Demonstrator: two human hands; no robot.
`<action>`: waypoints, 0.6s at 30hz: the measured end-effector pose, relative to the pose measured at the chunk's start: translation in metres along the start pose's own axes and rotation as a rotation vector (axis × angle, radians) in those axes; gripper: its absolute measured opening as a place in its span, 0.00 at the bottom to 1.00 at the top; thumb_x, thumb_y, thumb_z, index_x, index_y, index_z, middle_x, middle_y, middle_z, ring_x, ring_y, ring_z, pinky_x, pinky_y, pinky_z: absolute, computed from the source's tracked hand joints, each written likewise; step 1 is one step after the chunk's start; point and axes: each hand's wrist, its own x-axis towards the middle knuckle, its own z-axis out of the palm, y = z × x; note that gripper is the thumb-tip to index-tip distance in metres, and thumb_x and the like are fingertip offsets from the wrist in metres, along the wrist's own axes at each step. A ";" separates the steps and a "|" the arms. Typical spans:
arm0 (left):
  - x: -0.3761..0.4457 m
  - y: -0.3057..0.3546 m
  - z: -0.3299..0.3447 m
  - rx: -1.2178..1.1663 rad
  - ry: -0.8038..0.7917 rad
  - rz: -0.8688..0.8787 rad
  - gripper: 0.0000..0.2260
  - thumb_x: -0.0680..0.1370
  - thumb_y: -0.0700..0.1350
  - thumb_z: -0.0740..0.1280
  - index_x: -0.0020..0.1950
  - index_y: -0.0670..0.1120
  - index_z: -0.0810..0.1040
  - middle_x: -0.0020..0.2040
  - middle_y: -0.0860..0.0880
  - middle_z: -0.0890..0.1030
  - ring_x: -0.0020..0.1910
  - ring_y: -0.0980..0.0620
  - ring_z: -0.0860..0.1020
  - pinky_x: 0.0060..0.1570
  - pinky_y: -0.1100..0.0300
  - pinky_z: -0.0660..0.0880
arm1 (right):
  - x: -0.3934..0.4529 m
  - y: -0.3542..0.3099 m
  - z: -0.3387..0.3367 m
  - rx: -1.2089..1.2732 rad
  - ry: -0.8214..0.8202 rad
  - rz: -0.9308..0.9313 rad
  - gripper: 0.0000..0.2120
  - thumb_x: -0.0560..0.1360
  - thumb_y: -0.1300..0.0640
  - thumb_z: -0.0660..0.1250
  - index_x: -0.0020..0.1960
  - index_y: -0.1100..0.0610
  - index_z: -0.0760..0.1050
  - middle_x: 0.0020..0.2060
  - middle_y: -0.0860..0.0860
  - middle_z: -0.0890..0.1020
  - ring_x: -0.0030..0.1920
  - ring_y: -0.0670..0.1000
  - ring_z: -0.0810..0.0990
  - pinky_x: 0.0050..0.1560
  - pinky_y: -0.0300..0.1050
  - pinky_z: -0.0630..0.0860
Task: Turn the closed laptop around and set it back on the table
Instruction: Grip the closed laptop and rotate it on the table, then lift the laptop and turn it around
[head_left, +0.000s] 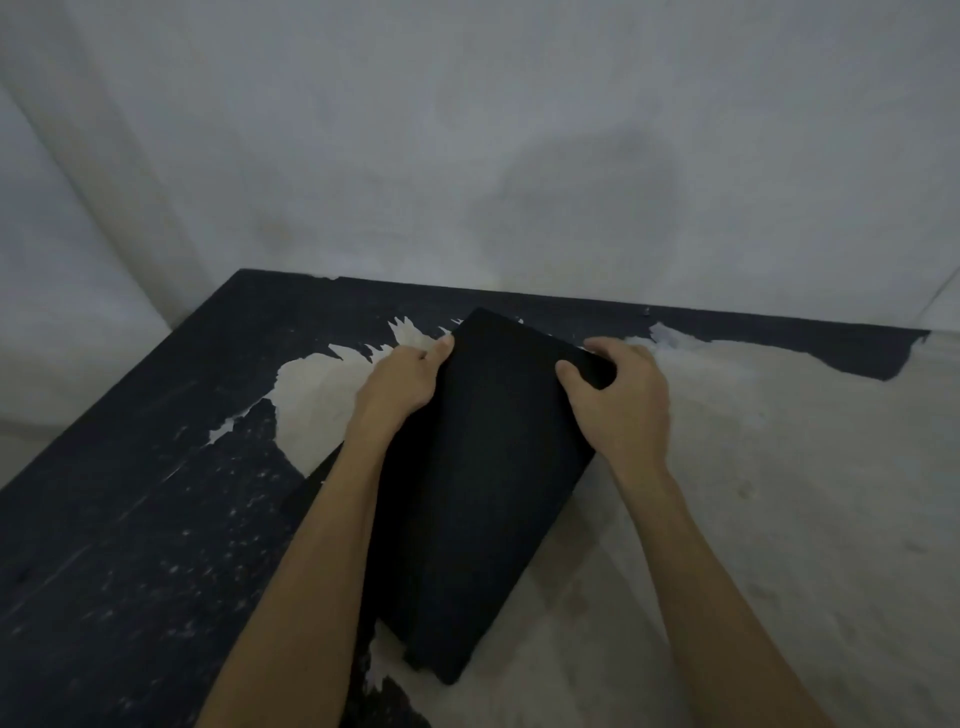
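Laptop (478, 493), closed and black, lies lengthwise away from me on the desk (753, 467), its near corner close to my body over a pale patch where the dark top has peeled (whether it rests flat or is slightly raised, I cannot tell). Farther along, my left hand (400, 382) has its fingers (444, 345) curled around the laptop's left edge near the far end, and my right hand (621, 400) clamps the far right corner, thumb on the lid. Beyond the desk hangs a grey wall (467, 130).
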 end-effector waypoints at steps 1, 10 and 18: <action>0.002 0.002 0.000 -0.048 0.017 -0.017 0.32 0.81 0.67 0.56 0.61 0.40 0.82 0.61 0.40 0.82 0.59 0.39 0.79 0.65 0.44 0.72 | 0.001 0.000 0.000 0.081 -0.004 0.043 0.27 0.76 0.48 0.74 0.72 0.54 0.75 0.68 0.53 0.78 0.65 0.48 0.76 0.57 0.35 0.67; 0.001 0.018 0.001 -0.377 0.074 -0.083 0.27 0.87 0.57 0.53 0.74 0.36 0.71 0.68 0.45 0.75 0.68 0.41 0.73 0.63 0.53 0.68 | 0.006 0.002 0.001 0.519 -0.247 0.271 0.30 0.82 0.51 0.66 0.82 0.51 0.61 0.76 0.52 0.73 0.75 0.55 0.73 0.73 0.60 0.73; -0.010 0.025 0.009 -0.531 -0.128 -0.024 0.12 0.83 0.58 0.62 0.50 0.53 0.81 0.47 0.54 0.86 0.49 0.53 0.83 0.40 0.58 0.74 | 0.019 0.016 -0.038 0.525 -0.281 0.194 0.23 0.85 0.51 0.61 0.80 0.49 0.67 0.72 0.49 0.78 0.71 0.50 0.78 0.72 0.55 0.75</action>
